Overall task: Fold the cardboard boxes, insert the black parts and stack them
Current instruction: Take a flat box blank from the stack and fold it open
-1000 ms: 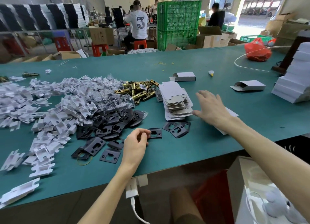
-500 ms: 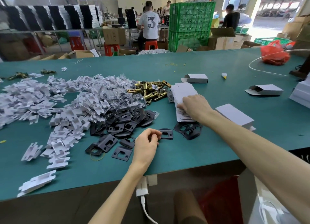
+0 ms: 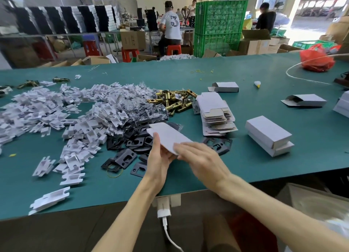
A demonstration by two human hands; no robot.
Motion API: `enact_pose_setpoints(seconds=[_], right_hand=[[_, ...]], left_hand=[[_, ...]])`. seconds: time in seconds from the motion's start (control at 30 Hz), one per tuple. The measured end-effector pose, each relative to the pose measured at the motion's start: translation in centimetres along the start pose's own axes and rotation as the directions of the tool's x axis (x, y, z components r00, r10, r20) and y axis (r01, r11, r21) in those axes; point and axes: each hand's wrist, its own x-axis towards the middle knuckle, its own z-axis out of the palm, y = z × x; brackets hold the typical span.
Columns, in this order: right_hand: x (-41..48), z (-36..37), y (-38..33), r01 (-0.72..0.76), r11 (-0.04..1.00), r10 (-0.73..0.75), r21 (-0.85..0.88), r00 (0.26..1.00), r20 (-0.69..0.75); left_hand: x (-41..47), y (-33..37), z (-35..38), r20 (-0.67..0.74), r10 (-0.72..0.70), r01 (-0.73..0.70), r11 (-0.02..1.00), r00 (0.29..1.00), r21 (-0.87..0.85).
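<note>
A flat white cardboard box blank is held above the green table, tilted up to the left. My left hand grips its near left edge. My right hand holds its near right end; the hand is blurred. Black flat parts lie in a heap just behind and left of my hands. A stack of flat box blanks sits to the right of the heap. Two folded white boxes are stacked one on the other at the right.
A large pile of white plastic inserts covers the table's left half. Brass latch parts lie behind the blanks. Two half-folded boxes lie farther back. A red bag sits far right. A charger plug hangs at the near edge.
My right hand took a flat blank from the stack and brought it toward me. My left hand left the black part on the table and took hold of the blank.
</note>
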Motion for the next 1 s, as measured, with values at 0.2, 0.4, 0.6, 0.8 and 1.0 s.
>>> enact_pose_setpoints(seconds=[0.2, 0.4, 0.6, 0.8, 1.0], right_hand=[[-1.0, 1.5, -2.0, -0.348, 0.832, 0.315, 0.431, 0.937, 0.148], [-1.3, 2.1, -2.1, -0.483, 0.656, 0.521, 0.580, 0.846, 0.115], [-0.7, 1.8, -0.5, -0.618, 0.029, 0.693, 0.786, 0.579, 0.430], [-0.6, 2.1, -0.7, -0.599, 0.034, 0.717, 0.800, 0.572, 0.398], [-0.5, 1.7, -0.6, -0.576, -0.070, 0.713, 0.815, 0.542, 0.444]], left_hand=[[0.1, 0.9, -0.7, -0.032, -0.171, 0.161, 0.965, 0.985, -0.206], [0.1, 0.9, -1.0, -0.077, -0.161, 0.137, 0.958, 0.984, -0.251], [0.2, 0.6, -0.8, -0.048, -0.114, 0.107, 0.985, 0.992, -0.132], [0.1, 0.1, -0.8, 0.021, -0.049, 0.051, 0.996, 0.999, -0.077], [-0.4, 0.5, -0.1, 0.056, -0.042, 0.045, 0.998, 0.998, -0.045]])
